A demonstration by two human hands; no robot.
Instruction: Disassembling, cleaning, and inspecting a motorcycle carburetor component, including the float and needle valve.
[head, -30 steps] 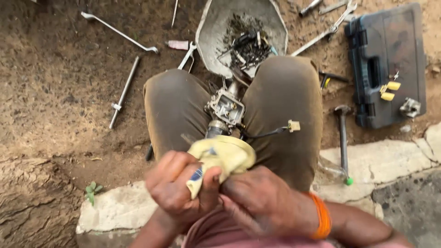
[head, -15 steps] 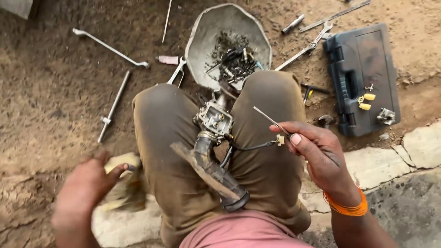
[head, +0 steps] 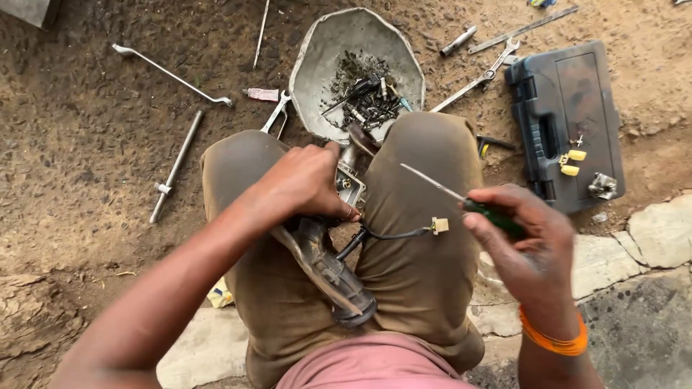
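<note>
Fingers of the left hand [head: 306,180] curl down over the top of a grimy metal engine part [head: 344,189] wedged between the knees, gripping it, while the fingers of the right hand [head: 530,248] close around the green handle of a slim screwdriver [head: 461,196] whose bare shaft points up and to the left, its tip in the air over the right thigh and clear of the part. From the metal part a dark rubber hose [head: 333,272] runs back along the lap toward the body, and a thin black wire [head: 389,234] leads off it to a small cream plug [head: 440,225] lying on the trouser leg. An orange band [head: 553,340] circles the right wrist. The person sits outdoors on a low edge of pale, cracked stone slabs [head: 659,234], with packed brown dirt [head: 86,144] spread out ahead. Just beyond the knees a dented grey metal bowl [head: 328,57] rests on the dirt, holding a heap of dark screws and small pieces [head: 367,97]. To its left lie a long bent rod [head: 173,74], a straight bar [head: 175,167] and an open-ended spanner [head: 274,115]; to its right another spanner [head: 476,81] lies slantwise near a dark plastic tool case [head: 566,122], closed, with two yellow clips [head: 573,162] and a small metal fitting [head: 602,185] sitting on its lid. A yellow scrap [head: 220,294] shows beside the left thigh.
</note>
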